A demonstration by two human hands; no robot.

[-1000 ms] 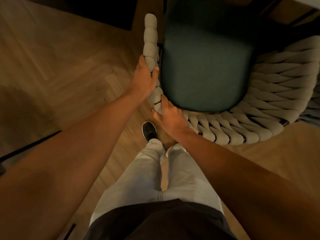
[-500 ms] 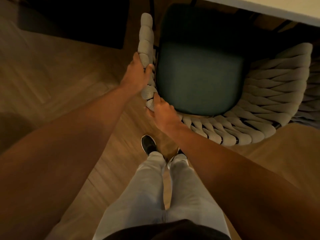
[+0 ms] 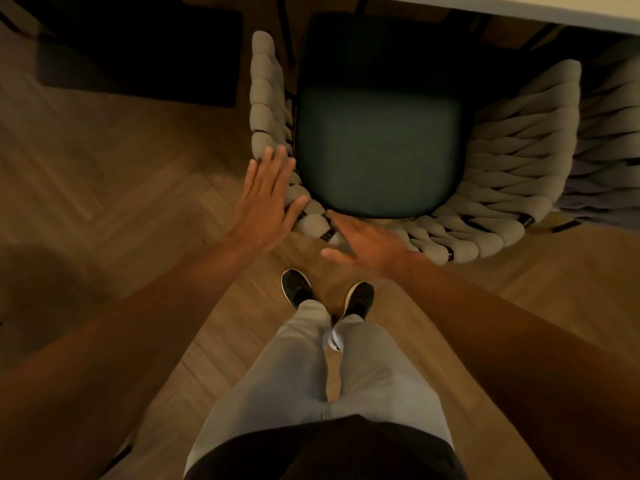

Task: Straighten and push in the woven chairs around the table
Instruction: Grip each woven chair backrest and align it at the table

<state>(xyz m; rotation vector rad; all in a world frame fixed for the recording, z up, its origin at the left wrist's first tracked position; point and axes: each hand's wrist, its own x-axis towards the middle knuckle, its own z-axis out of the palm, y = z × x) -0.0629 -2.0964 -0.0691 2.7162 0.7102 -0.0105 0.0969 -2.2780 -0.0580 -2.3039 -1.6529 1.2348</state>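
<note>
We look down at a woven chair with a dark green seat cushion. The chair stands at the table, whose pale edge runs across the top right corner, and the front of the seat goes into the dark under it. A moment ago both hands were wrapped around the thick rope back of the chair. Now they have let go.

The left hand is flat, with its fingers straight and spread apart. It lies over the left curve of the chair back, but we cannot tell if it touches the rope or floats just above it. The right hand is flat too, with its fingers stretched out to the left. It is at the near edge of the chair back, right beside the rope, and it looks a bit blurry. It holds nothing.

The chair looks further under the table than before, and more of the table edge shows at the top.

Below the hands we see two black shoes side by side on the wooden floor. Earlier only one shoe showed well. Light grey trousers run down to them.

Another woven chair sits just beside the first one at the right edge. A dark mat lies on the floor at the top left.
</note>
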